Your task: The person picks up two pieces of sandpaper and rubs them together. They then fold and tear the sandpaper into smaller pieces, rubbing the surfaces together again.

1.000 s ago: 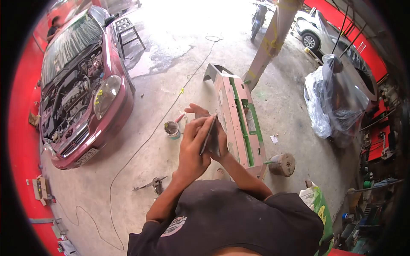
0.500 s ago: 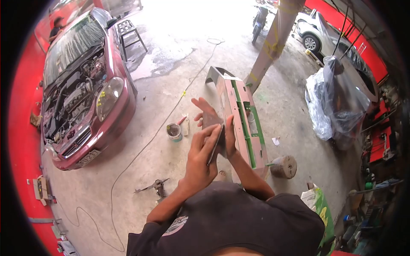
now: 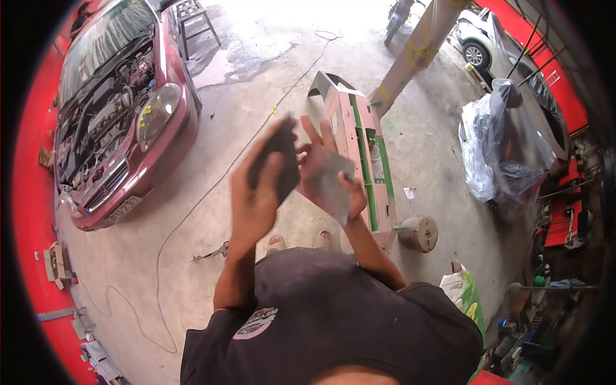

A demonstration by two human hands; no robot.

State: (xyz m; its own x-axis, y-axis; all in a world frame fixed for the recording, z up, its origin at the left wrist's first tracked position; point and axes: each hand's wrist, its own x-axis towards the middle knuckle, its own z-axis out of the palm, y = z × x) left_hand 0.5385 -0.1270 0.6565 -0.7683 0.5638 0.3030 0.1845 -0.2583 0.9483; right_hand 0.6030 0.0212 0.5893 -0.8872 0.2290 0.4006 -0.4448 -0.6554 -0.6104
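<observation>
My left hand (image 3: 255, 205), raised in front of my chest and blurred by motion, grips a dark, flat sheet (image 3: 280, 168) that looks like sandpaper, with the thumb across it. Close by on the right, my right hand (image 3: 354, 196) is turned palm up. Its thumb presses a grey sheet (image 3: 330, 179), also like sandpaper, against the palm, while some fingers stretch out beyond it. A small gap separates the two sheets. Beyond my right hand, a pink and green car bumper (image 3: 362, 154) rests on the floor.
At the left stands a maroon car (image 3: 154, 167) with its engine bay exposed. A cable (image 3: 212, 199) runs across the floor. A post (image 3: 414, 58) rises beyond the bumper, near a round block (image 3: 420, 234). Plastic sheeting (image 3: 507, 147) hangs at the right. My feet (image 3: 325, 239) are below.
My hands have moved apart, the left one going left with the dark sheet. The grey sheet now lies more openly on my right palm. The view has shifted, and the paint tin is now hidden.
</observation>
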